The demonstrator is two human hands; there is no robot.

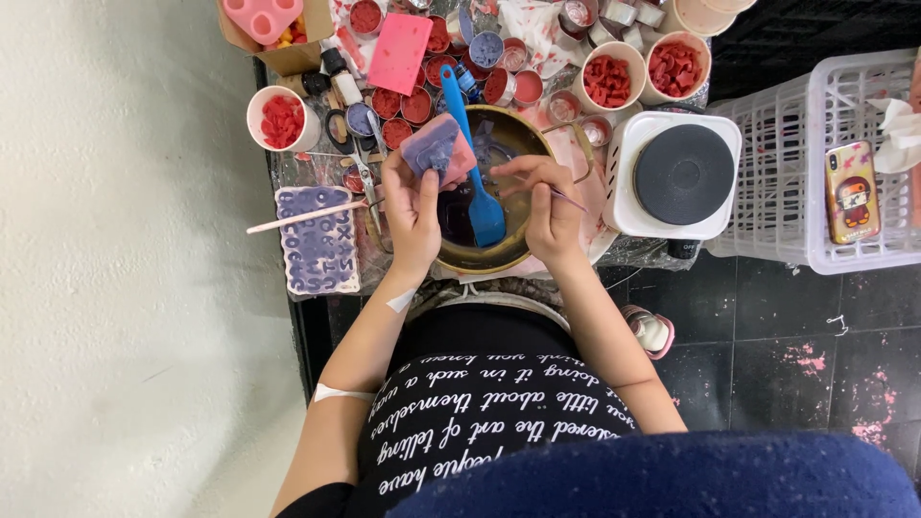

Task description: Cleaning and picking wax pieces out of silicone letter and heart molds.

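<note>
The left hand (pixel 413 216) is closed around a small mould (pixel 436 149) of pink and purple, gripping it by its lower edge so that the mould stands out of the hand toward 12 o'clock and leans over the rim of a brass-coloured bowl (pixel 566 134). The right hand (pixel 549 206) is pinched shut on a thin stick (pixel 568 200), whose free end points away toward 3 o'clock; this hand hovers over the bowl's right half, at 3 o'clock from the left hand, and the two are near but not touching. Between them a blue spatula (pixel 477 168) rests in the bowl, blade down in dark purple liquid, handle running up toward 12 o'clock just beside the mould.

At 9 o'clock from the left hand a flat purple letter mould (pixel 317 245) lies on the bench, with a pale pink stick (pixel 302 217) laid across its top. At 10 o'clock stands a white cup of red pieces (pixel 281 119). At 12 o'clock, beyond the bowl, lie many small round tins of red wax (pixel 403 104) and a pink slab (pixel 399 53). At 3 o'clock from the right hand sits a white hot plate (pixel 683 175) with a black disc, and past it a white basket (pixel 796 153) bearing a phone (pixel 852 192).
</note>
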